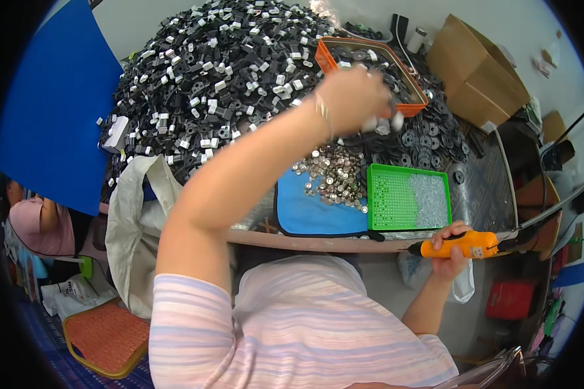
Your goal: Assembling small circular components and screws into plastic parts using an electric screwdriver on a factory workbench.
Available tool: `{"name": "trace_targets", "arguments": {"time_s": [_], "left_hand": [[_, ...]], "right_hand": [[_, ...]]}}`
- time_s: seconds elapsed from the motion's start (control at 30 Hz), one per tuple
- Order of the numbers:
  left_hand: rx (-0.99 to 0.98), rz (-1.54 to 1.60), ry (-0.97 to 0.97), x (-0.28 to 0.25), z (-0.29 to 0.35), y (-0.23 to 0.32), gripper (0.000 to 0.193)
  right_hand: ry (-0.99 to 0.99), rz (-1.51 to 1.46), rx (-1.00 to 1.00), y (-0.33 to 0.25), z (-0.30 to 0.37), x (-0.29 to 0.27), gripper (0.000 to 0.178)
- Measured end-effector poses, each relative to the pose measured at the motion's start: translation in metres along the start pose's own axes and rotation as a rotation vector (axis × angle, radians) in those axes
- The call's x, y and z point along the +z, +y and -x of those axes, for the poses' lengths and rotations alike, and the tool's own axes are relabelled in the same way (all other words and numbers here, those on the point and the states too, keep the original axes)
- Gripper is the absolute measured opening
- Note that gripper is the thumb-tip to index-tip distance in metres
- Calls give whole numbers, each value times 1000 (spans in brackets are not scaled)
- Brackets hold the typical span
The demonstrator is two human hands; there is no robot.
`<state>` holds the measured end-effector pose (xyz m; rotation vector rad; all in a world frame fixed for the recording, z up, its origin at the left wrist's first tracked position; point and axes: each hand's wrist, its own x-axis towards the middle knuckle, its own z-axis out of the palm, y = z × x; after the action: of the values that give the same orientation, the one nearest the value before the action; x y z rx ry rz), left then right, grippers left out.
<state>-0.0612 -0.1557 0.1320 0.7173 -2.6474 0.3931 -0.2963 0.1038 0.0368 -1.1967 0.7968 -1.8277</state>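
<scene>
Left hand (353,97): raised and blurred over the orange tray (414,106), closed on small white pieces (396,120), picking stage.
Right hand (453,249): wrapped round the orange screwdriver (464,245) at the table edge (305,241).
Next move likely calls for bringing both together.

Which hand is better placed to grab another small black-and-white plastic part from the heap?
Left, probably. The left hand is raised over the orange tray, right beside the heap of black-and-white plastic parts, and seems to pinch some already. The right hand is at the table edge, gripping the orange electric screwdriver.
</scene>
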Motion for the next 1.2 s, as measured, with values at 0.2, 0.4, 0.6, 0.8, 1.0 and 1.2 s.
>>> {"name": "trace_targets", "arguments": {"time_s": [0.2,0.4,0.6,0.8,1.0,1.2], "left_hand": [[-575,20,76,13,0,-73,64],[-712,-1,-467,70,42,-71,92],[-839,101,-477,89,28,-72,104],[-558,362,-316,64,60,-121,49],[-417,63,-630,37,150,-58,41],[-539,288,-531,56,184,-75,39]], "right_hand": [[49,21,-3,0,2,-9,39],[120,73,-16,-6,3,-17,39],[166,105,-6,-6,10,-23,42],[220,156,-27,-5,14,-39,43],[188,167,-23,-2,4,-41,44],[152,177,9,-3,-1,-34,45]]}}
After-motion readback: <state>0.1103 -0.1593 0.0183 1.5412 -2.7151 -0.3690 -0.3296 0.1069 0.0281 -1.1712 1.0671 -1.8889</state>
